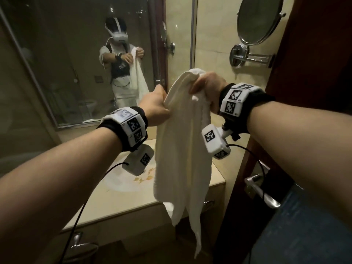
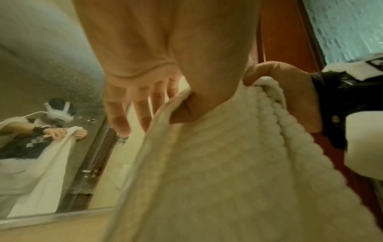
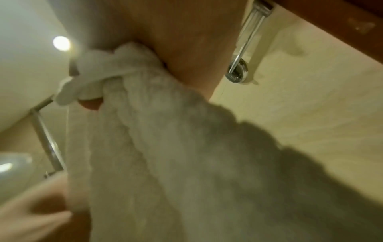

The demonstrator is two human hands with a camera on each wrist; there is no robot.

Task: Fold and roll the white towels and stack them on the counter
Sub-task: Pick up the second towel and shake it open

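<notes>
A white towel [image 1: 182, 145] hangs in the air above the counter [image 1: 122, 204], its lower corner dangling past the counter's front edge. My right hand [image 1: 206, 86] grips the bunched top of the towel. My left hand [image 1: 156, 106] pinches the towel's left edge just below and to the left. In the left wrist view the thumb [image 2: 186, 108] presses the towel [image 2: 217, 172] edge while the other fingers [image 2: 118, 113] spread out. In the right wrist view the towel [image 3: 165, 155] fills the middle and my right hand [image 3: 145, 49] clasps its top.
A sink basin [image 1: 123, 180] with orange stains sits in the counter under my left wrist. A large mirror [image 1: 76, 63] hangs behind it. A round swivel mirror [image 1: 257, 21] juts from the right wall. A dark wooden door with a metal handle [image 1: 262, 193] stands at right.
</notes>
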